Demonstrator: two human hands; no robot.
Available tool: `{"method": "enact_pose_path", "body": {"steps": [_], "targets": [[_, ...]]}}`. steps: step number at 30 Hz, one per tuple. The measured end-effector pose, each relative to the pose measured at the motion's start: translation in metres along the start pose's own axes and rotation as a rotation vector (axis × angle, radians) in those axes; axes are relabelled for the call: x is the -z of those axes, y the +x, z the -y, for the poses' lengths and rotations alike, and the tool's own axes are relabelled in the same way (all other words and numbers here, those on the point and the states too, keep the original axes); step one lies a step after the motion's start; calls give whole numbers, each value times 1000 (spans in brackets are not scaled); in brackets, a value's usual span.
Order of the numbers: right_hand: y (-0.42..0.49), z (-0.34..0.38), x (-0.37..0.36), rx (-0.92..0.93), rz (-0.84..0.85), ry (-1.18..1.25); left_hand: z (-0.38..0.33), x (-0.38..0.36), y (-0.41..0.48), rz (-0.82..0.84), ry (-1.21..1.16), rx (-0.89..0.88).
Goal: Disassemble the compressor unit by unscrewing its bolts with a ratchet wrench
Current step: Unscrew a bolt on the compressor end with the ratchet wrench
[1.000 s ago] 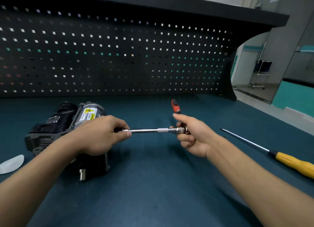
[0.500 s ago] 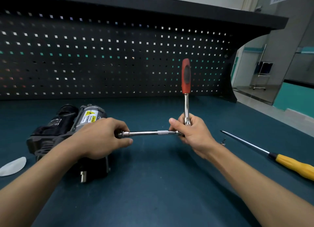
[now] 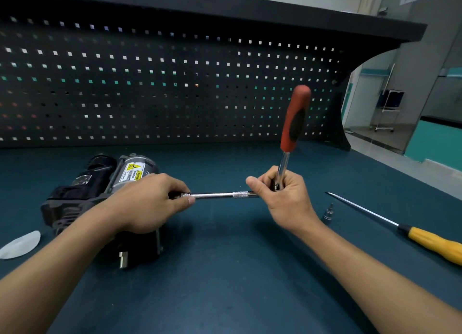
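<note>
The black and grey compressor unit [image 3: 100, 191] with a yellow warning label lies on its side at the left of the dark teal bench. My left hand [image 3: 147, 203] rests on its right end and pinches the socket end of a chrome extension bar [image 3: 220, 195], which runs level to the right. My right hand [image 3: 282, 198] grips the head of the ratchet wrench [image 3: 295, 118] at the bar's other end. The wrench's red and black handle stands upright, leaning slightly right. The bolt under the socket is hidden by my left hand.
A yellow-handled screwdriver [image 3: 435, 243] lies at the right with its shaft pointing back-left. A small metal bit [image 3: 328, 213] stands just left of that shaft. A white plastic piece [image 3: 20, 243] sits at the left edge. A black pegboard [image 3: 175, 88] walls the back.
The wrench handle has swung from pointing away along the bench up to vertical, then tilted slightly right. My right hand turned with it. My left hand stayed on the socket end.
</note>
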State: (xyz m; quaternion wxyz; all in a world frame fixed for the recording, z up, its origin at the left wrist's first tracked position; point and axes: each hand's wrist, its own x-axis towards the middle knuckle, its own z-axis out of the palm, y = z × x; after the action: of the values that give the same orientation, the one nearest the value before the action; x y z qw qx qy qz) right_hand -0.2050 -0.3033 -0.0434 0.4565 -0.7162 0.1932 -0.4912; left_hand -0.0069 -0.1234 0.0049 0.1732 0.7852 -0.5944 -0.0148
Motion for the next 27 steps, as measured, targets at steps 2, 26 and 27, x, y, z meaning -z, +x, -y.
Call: {"method": "enact_pose_path", "body": {"steps": [2, 26, 27], "targets": [[0, 2, -2, -42, -26, -27, 0, 0, 0, 3, 15, 3], [5, 17, 9, -798, 133, 99, 0, -1, 1, 8, 50, -1], [5, 17, 11, -828, 156, 100, 0, 0, 1, 7, 46, 0]]}}
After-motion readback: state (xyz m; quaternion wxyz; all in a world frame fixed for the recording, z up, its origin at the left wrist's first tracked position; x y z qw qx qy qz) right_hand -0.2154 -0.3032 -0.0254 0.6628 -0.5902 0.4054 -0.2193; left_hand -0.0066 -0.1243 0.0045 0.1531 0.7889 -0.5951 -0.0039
